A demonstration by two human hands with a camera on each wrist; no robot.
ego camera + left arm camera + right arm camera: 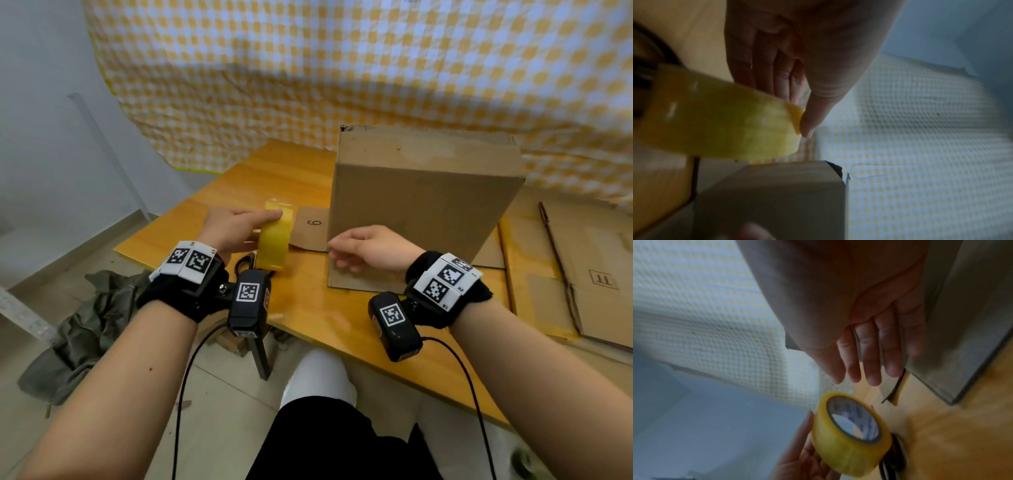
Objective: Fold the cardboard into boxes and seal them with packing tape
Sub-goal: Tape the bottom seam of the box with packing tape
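Note:
A yellow roll of packing tape (274,240) stands on edge near the table's left side, held by my left hand (253,221): the thumb lies over its top and the fingers are behind it. The left wrist view shows the thumb tip (807,126) at the roll's (719,116) rim. A brown cardboard box (424,205) stands upright on the table. My right hand (356,248) hovers at the box's lower left corner with relaxed fingers, holding nothing. In the right wrist view its straight fingers (869,356) point toward the roll (851,434) without touching it.
Black-handled scissors (245,262) lie on the wooden table (308,308) just below the roll. A flat cardboard piece marked 6 (313,222) lies under the box. More flattened cardboard (582,274) is stacked at the right. A checked cloth (342,68) hangs behind.

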